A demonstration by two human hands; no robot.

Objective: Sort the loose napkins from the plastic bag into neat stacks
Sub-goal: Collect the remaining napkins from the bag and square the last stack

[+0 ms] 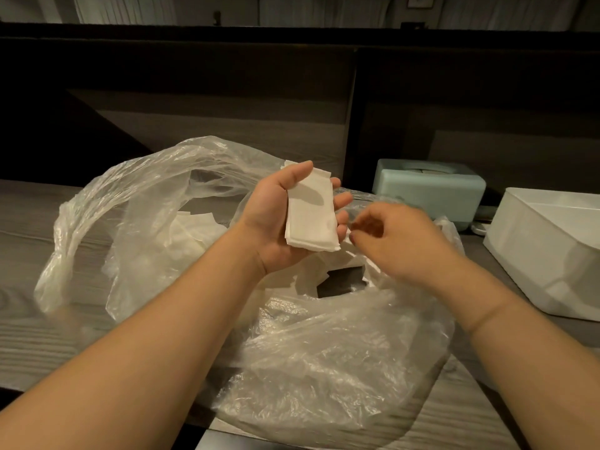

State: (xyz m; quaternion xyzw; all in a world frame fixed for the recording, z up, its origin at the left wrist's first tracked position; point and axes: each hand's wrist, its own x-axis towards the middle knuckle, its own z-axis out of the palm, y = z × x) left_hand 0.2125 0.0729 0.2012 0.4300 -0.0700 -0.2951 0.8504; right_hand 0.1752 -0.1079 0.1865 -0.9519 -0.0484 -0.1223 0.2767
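The left hand (285,219) clasps a thin napkin stack (310,216) above the plastic bag (324,352); the right hand (396,238) hovers empty, fingers curled. Light, limp paper: pinch its edges.

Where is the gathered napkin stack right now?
Centre of the head view: the napkin stack lies in the left hand, above the plastic bag.

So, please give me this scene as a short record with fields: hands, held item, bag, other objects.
left hand: left hand, palm up, thumb pressing the stack
held item: small stack of white folded paper napkins
right hand: right hand, blurred, beside the stack, fingers curled, apparently empty
bag: crumpled clear plastic bag, loose napkins inside
other objects: pale green tissue box; white rectangular bin
surface: grey wood-grain table
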